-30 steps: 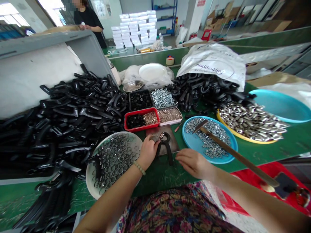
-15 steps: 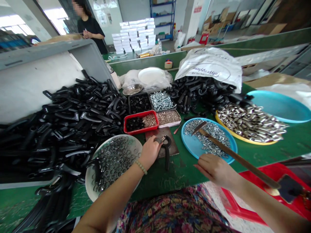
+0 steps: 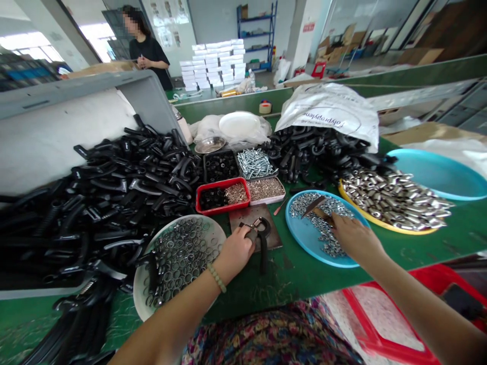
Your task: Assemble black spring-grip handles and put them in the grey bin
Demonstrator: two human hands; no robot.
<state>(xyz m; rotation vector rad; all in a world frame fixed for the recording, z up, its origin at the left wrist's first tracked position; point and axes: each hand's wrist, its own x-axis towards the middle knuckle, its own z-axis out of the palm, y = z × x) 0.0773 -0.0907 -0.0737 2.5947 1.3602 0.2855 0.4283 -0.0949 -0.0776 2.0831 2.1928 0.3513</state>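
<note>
My left hand [image 3: 236, 249] is closed on a dark cylindrical piece with a shiny metal end. It holds this against a black hooked plastic part [image 3: 264, 261], whose ring-like top lies over a flat metal plate [image 3: 274, 234]. How the two pieces join is hidden by my fingers. Over the blue tray [image 3: 299, 234] of small metal nuts [image 3: 330, 247], my right hand [image 3: 355, 237] is wrapped round the wooden handle of a hammer [image 3: 314, 206]. The hammer head rests above the nuts, and my hand and forearm cover the rest of the handle.
A white bowl of metal rings [image 3: 142, 303] stands left of the plate. Behind are a red tray [image 3: 222, 207] and a box of screws [image 3: 255, 163]. Black levers [image 3: 125, 187] heap up at left; metal sleeves [image 3: 399, 200] fill a yellow tray. Another person [image 3: 148, 56] stands beyond.
My right hand has moved forward from the near edge of the blue tray onto the hammer handle. My left hand stays at the plate with its pieces. The view has tilted up slightly.
</note>
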